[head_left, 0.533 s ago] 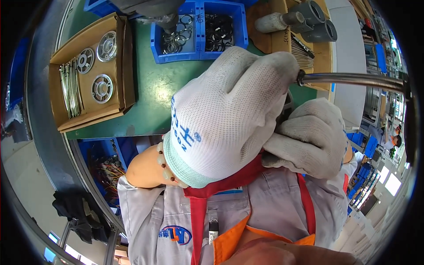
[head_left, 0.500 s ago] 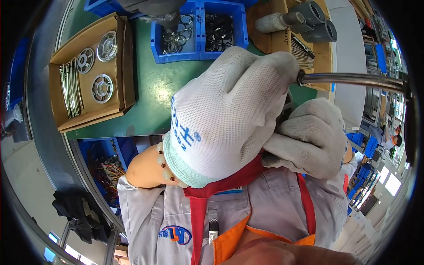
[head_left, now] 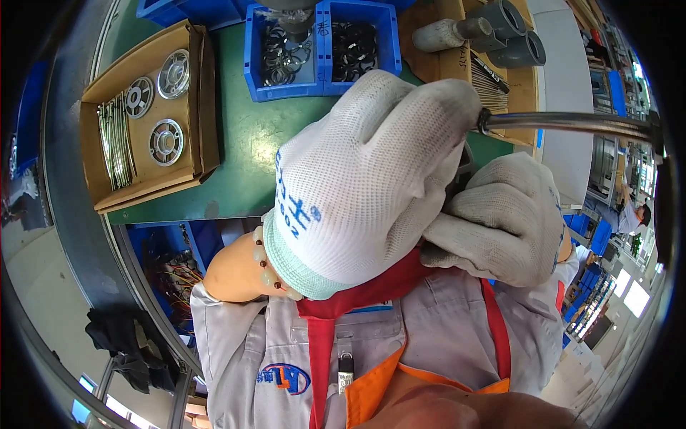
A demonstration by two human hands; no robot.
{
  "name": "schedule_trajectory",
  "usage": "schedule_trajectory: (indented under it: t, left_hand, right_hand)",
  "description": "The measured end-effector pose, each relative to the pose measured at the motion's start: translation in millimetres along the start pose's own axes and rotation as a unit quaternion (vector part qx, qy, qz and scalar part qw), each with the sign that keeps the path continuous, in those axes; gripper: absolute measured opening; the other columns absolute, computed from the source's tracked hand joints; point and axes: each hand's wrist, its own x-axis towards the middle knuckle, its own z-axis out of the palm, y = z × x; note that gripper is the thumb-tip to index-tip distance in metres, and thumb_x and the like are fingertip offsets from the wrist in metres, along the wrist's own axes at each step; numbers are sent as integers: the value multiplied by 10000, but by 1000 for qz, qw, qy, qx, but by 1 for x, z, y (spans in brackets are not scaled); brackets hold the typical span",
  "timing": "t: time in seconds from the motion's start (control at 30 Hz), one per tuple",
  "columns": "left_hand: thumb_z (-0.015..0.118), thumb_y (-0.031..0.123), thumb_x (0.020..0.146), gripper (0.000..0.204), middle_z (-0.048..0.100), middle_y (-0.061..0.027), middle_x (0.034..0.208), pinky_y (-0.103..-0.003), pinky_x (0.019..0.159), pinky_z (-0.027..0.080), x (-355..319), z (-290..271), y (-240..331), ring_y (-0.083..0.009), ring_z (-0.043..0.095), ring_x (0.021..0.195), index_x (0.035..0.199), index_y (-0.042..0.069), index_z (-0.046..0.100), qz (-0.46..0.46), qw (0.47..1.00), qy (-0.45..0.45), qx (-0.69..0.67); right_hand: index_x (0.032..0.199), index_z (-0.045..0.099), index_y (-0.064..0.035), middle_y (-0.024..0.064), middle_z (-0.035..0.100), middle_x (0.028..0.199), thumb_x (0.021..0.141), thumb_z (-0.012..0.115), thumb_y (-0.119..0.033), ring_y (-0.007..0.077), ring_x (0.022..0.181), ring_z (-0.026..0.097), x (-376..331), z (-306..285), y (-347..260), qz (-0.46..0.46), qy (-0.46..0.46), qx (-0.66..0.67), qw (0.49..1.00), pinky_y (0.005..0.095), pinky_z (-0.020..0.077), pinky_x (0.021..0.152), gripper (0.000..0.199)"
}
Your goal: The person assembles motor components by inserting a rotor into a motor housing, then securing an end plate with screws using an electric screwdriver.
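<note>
Two gloved hands are filling the middle of the head view, raised close under the camera. The left hand (head_left: 364, 186), in a white knit glove with blue marks on its back, is curling its fingers (head_left: 421, 107) down into a tight fist around the end of a curved metal rod (head_left: 572, 123). The rod is running from that fist out to the right rim of the picture. A pale bead bracelet (head_left: 268, 268) is sitting on the left wrist. The right hand (head_left: 500, 222), in a greyer glove, is pressing against the left one from the right, its fingers bent inward onto a small dark part (head_left: 463, 170) wedged between the two gloves; what that part is cannot be told.

Beyond the hands a green worktable (head_left: 243, 143) is lying. On it a cardboard box (head_left: 143, 114) at the left is holding round metal discs and a bundle of thin rods. A blue bin (head_left: 321, 43) at the top is carrying dark rings. Grey cylinders (head_left: 493, 32) are resting on a wooden tray at the upper right.
</note>
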Motion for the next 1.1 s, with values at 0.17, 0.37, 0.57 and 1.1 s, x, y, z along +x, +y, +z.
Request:
schedule_trajectory:
  t: [0.17, 0.37, 0.57, 1.1]
  left_hand:
    - [676, 12, 876, 232, 669, -90, 919, -231, 690, 494, 0, -1, 3, -132, 637, 779, 1104, -29, 655, -18, 1000, -4, 0]
    - [668, -11, 868, 236, 673, -98, 924, -234, 702, 497, -2, 0, 2, -138, 642, 785, 1102, -35, 656, -12, 1000, 2, -4]
    - [663, -12, 869, 242, 678, -99, 948, -238, 718, 501, -4, -1, -2, -144, 652, 811, 1110, -38, 653, -12, 1000, -1, 0]
    - [662, 3, 878, 236, 669, -90, 938, -239, 714, 496, -2, -3, 1, -141, 642, 800, 1111, -37, 651, -16, 1000, -13, -5]
  right_hand:
    - [890, 751, -102, -15, 586, 736, 500, 791, -264, 173, 614, 567, 0, 1, 1, 0, 5, -4, 1000, 304, 420, 544, 424]
    - [910, 751, -80, -4, 587, 762, 535, 797, -245, 170, 627, 564, -3, 2, 7, -31, 25, 13, 999, 294, 424, 550, 412]
    - [920, 749, -72, -2, 584, 772, 565, 798, -264, 170, 640, 564, -2, 3, 9, -32, 10, 26, 999, 296, 415, 549, 406]
    - [925, 749, -77, 6, 590, 787, 593, 806, -270, 182, 654, 575, -5, 1, 12, -39, -9, 45, 998, 306, 429, 557, 389]
